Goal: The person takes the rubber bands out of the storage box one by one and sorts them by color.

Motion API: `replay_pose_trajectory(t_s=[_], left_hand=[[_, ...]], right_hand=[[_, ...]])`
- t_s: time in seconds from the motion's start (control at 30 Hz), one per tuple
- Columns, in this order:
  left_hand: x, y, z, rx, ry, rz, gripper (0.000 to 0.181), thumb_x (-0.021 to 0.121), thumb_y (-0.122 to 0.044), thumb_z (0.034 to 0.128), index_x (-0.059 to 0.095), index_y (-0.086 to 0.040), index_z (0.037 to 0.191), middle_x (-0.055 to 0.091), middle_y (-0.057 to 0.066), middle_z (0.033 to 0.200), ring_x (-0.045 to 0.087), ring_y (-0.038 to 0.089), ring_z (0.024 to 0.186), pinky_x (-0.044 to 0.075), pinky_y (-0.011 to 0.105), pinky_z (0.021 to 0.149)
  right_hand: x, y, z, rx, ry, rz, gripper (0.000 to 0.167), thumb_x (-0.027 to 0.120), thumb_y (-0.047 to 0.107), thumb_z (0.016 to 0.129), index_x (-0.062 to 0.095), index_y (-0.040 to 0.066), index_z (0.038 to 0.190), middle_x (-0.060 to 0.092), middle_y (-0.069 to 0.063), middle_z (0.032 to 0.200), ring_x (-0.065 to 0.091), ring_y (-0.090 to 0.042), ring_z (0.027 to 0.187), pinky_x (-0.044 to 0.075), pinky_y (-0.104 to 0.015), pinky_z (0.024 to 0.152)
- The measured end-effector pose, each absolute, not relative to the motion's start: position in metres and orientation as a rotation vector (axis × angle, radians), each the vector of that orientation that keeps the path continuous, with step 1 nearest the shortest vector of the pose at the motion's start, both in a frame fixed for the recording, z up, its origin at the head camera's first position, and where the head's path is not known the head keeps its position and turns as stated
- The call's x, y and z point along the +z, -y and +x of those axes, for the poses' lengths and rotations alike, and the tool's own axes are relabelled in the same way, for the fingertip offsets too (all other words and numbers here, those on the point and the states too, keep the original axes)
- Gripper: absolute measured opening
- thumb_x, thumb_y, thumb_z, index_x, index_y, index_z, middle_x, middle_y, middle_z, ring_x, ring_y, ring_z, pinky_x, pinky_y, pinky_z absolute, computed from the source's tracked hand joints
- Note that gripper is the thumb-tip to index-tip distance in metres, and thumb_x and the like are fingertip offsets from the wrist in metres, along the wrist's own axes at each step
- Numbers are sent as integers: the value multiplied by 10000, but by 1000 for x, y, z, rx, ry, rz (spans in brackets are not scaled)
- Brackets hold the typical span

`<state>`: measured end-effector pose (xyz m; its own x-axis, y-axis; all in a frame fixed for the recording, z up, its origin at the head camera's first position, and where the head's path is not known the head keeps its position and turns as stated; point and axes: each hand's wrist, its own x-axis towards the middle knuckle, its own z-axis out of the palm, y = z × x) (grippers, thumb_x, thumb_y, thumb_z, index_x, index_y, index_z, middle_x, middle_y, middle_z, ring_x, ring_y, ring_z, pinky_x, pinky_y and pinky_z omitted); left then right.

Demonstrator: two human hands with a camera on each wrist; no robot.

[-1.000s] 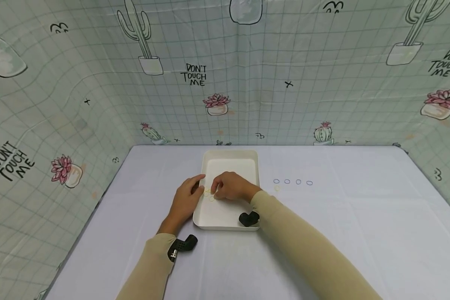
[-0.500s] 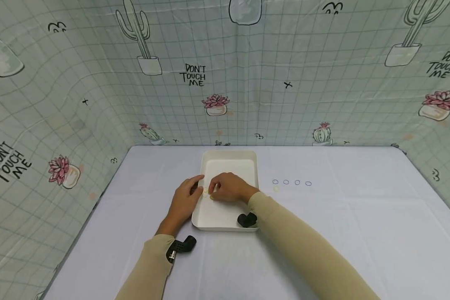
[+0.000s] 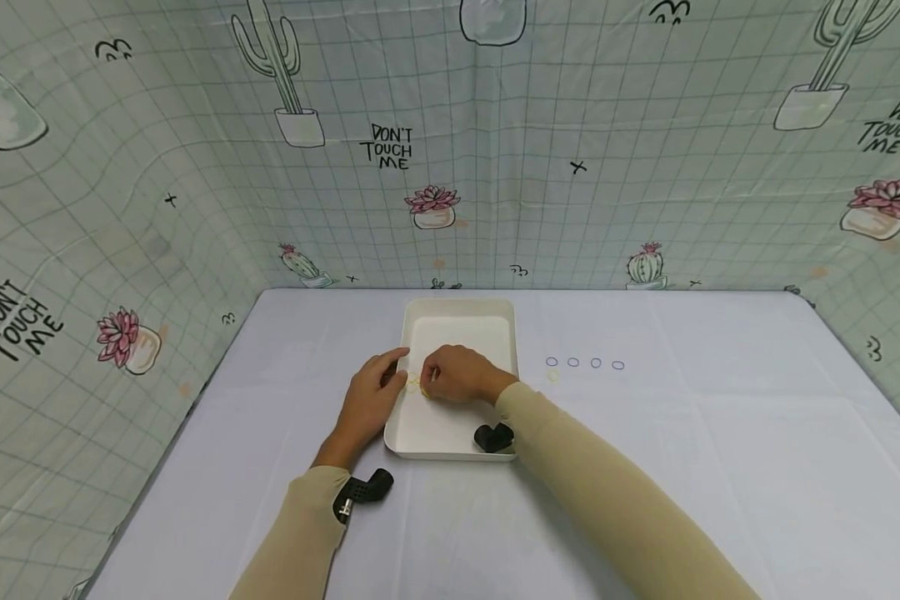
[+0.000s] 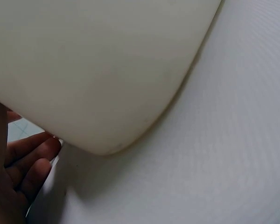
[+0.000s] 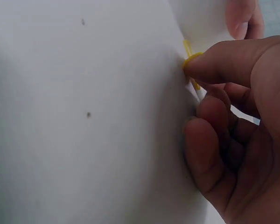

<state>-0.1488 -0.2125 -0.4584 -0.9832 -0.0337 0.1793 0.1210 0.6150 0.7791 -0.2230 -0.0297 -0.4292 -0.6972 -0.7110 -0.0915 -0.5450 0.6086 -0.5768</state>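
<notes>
Note the yellow ring (image 5: 190, 59) pinched by the right hand (image 3: 457, 375) inside the white tray (image 3: 444, 435), near the left wall and just beside other yellow rings (image 3: 415, 381), with the left hand (image 3: 370, 407) resting, fingers relaxed, against that wall, firmness of contact unclear. Best to pinch lightly by the rim, avoid dragging neighbouring rings along, and keep the tray braced.

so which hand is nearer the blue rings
The right hand. It is over the tray, with the blue rings on the table beyond the tray's right side; the left hand is farther off, at the tray's left edge.
</notes>
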Motion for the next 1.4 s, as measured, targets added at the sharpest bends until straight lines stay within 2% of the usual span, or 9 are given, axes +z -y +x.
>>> replay_pose_trajectory(t_s=[0.27,0.5,0.9,1.17,1.4], left_hand=[[-458,214,-151,-1297,2657,-78,388,575,-187,1014,599,-136,1398,611,88,1110,548,222,958,444,406,852],[-456,213,-151,-1324,2657,-52,399,572,-186,1015,587,-133,1410,610,106,1158,556,237,997,447,421,883],[-458,212,-148,-1349,2662,-56,408,566,-196,1022,573,-147,1427,610,103,1197,560,232,1017,443,425,894],[-457,211,-148,-1354,2657,-49,411,561,-188,1022,569,-145,1430,605,117,1234,563,250,1058,440,447,923],[-456,211,-147,-1357,2664,-68,412,557,-194,1025,565,-132,1432,603,124,1216,555,254,1034,436,443,906]], right_hand=[[-421,19,-228,-1062,-2322,-814,63,618,76,908,651,77,854,656,-28,724,592,-143,610,469,-271,564],[-406,5,-231,-1225,-2329,-690,42,636,80,912,643,46,890,689,-61,817,665,-190,717,543,-308,632],[-401,-26,-218,-1497,-2240,-571,98,644,96,924,651,20,986,692,-105,884,661,-222,769,555,-346,688],[-399,-49,-204,-1649,-2154,-526,207,651,92,936,655,-64,1071,691,-234,984,659,-252,792,564,-370,746],[-407,-69,-197,-1772,-2083,-465,250,643,88,941,668,-95,1110,694,-191,978,655,-266,805,558,-344,769]])
